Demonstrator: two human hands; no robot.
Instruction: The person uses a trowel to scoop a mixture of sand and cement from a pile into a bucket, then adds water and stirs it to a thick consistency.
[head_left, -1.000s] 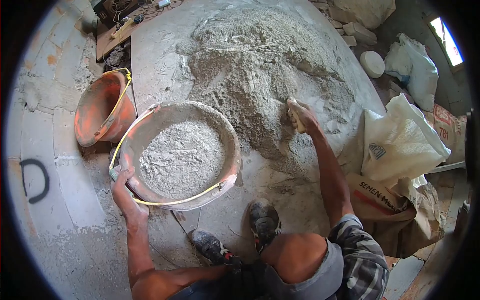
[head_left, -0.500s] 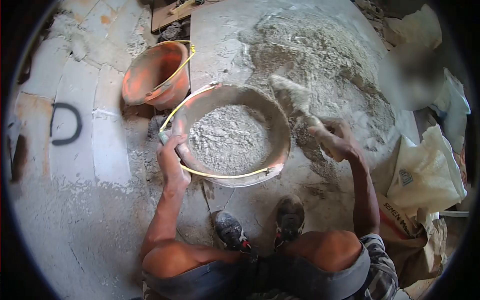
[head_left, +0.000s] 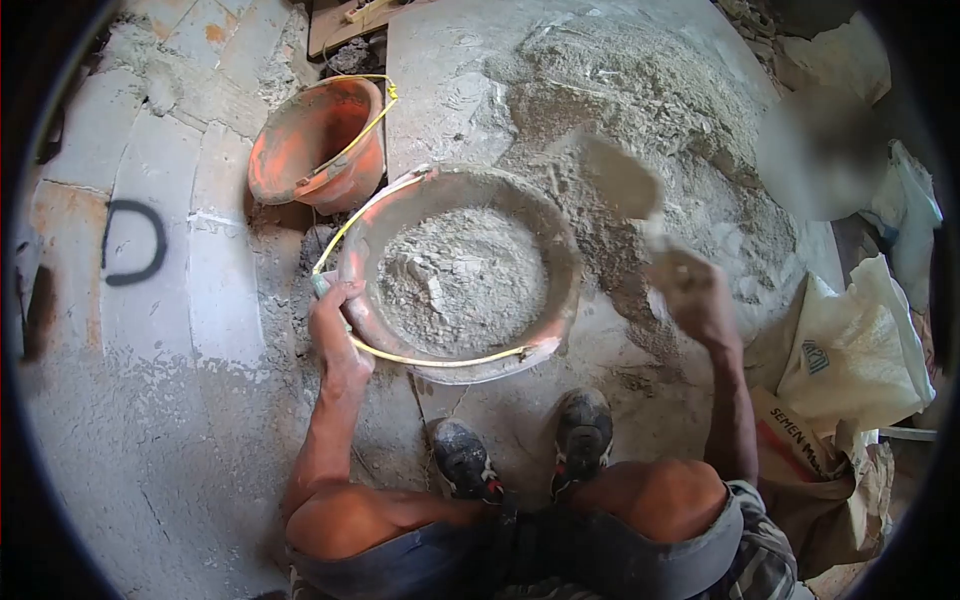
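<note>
A wide bucket (head_left: 562, 245) with a yellow handle stands in front of me, part filled with grey, crumbly mortar mix (head_left: 460, 290). My left hand (head_left: 340, 335) is closed on the left side of this bucket, at its rim and handle. Over the near edge of the grey mix pile (head_left: 670, 110), my right hand (head_left: 692, 292) is wrapped around the grip of a trowel (head_left: 622, 180). The trowel blade points away from me and is blurred by motion. To the right of the bucket, it is apart from the rim.
A second orange bucket (head_left: 365, 180) with a yellow handle lies tilted at the back left. White sacks (head_left: 855, 350) and a brown cement bag (head_left: 800, 435) lie on the right. Pale slabs (head_left: 150, 190), one marked with a dark letter, cover the left side. My shoes (head_left: 583, 435) are near the bucket.
The trowel has swung right and slightly down with my right hand, away from the bucket. The mix inside the bucket looks lumpier. My left hand stays at the rim.
</note>
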